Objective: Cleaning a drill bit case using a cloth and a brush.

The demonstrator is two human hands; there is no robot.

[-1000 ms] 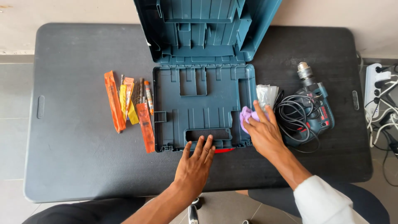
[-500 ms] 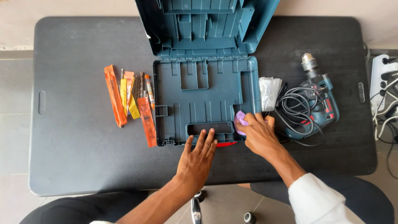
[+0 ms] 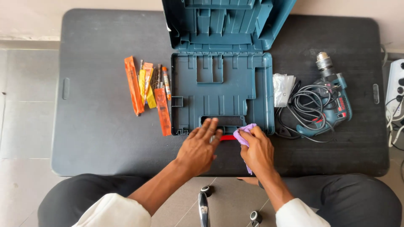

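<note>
While the person leans over a dark table [image 3: 97,143], the left hand [image 3: 198,149] lies flat with fingers spread, their tips touching the near edge of an open blue-green tool case [image 3: 223,94], beside its red latch [image 3: 228,137]. Just to the right, the right hand [image 3: 256,152] is closed around a purple cloth [image 3: 244,133], pressing it against the same front edge of the case, by the latch. The base of the case lies flat at the middle of the table, its moulded compartments bare, and the lid [image 3: 227,23] stands raised at the far side. Left of the case lies a row of orange and yellow drill-bit packets [image 3: 148,94]. To the right, a small clear plastic bag [image 3: 283,89] rests just beside the case wall, and beyond it a blue power drill [image 3: 332,98] lies with its black cord [image 3: 305,111] coiled on top. A white power strip [image 3: 395,90] shows at the far right edge.
</note>
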